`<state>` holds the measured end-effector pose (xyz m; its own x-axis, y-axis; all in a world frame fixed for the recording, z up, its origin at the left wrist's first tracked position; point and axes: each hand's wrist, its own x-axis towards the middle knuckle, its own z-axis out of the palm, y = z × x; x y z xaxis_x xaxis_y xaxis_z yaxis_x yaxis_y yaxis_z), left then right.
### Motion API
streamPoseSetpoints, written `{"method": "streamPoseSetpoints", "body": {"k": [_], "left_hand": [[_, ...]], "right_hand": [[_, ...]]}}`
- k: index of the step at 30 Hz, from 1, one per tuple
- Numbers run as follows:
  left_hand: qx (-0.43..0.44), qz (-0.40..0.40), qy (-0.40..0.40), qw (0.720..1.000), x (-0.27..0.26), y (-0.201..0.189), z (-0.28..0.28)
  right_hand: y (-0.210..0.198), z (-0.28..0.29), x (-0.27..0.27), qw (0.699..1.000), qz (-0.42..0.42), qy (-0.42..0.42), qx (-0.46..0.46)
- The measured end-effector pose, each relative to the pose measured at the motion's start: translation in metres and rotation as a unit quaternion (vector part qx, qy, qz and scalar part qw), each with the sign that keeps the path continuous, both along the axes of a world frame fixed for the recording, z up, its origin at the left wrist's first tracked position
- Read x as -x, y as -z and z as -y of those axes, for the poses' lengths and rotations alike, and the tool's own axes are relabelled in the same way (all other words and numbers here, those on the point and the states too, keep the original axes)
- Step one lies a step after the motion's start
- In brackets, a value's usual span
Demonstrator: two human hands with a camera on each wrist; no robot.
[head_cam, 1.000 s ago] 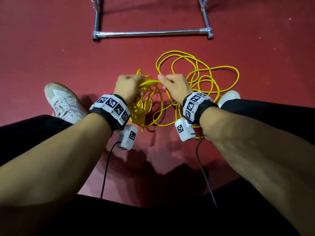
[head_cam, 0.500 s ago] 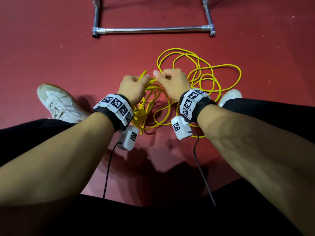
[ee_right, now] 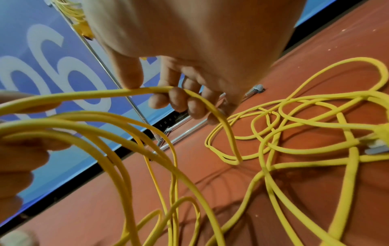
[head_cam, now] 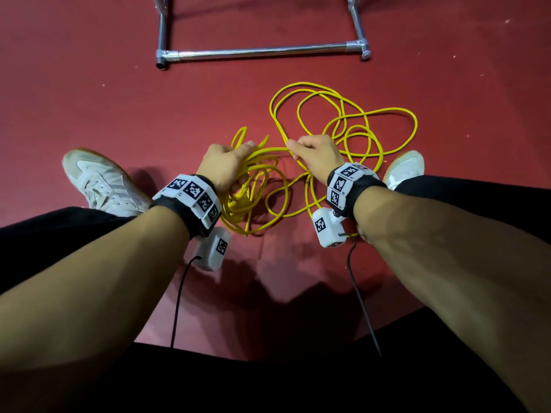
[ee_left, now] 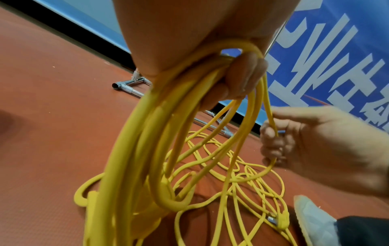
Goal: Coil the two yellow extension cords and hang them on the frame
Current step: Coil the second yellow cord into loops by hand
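A yellow extension cord point(head_cam: 343, 123) lies in loose loops on the red floor ahead of me. My left hand point(head_cam: 223, 165) grips a bundle of coiled loops point(ee_left: 147, 149) that hangs from its fingers point(ee_left: 242, 79) down to the floor. My right hand point(head_cam: 316, 156) pinches one strand of the same cord point(ee_right: 84, 96) between thumb and fingers point(ee_right: 179, 101), a short way right of the left hand. The strand runs from the bundle through the right hand to the floor pile point(ee_right: 294, 124). The metal frame point(head_cam: 259, 52) stands beyond the pile. More yellow cord point(ee_right: 80, 21) hangs high on the frame.
My two white shoes point(head_cam: 98, 180) point(head_cam: 405, 168) flank the cord on the floor, and my black-trousered legs lie below my arms. A blue banner point(ee_left: 315, 58) with white lettering stands behind the frame. A yellow plug end point(ee_left: 282, 219) lies near the right shoe.
My hands have drawn apart: the right hand moved right, pulling a strand out from the bundle, and both sit lower in the head view. The left hand keeps its grip.
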<state>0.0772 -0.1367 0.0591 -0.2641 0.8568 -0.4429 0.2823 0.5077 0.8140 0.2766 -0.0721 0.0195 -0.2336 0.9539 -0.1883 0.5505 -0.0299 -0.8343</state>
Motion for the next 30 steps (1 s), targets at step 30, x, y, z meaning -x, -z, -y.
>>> {"method": "streamPoseSetpoints", "body": {"k": [30], "left_hand": [[0.000,-0.085,0.045,0.995,0.001,0.010,-0.005]], "right_hand": [[0.005,0.011,-0.002,0.997,0.054,-0.040,-0.023]]}}
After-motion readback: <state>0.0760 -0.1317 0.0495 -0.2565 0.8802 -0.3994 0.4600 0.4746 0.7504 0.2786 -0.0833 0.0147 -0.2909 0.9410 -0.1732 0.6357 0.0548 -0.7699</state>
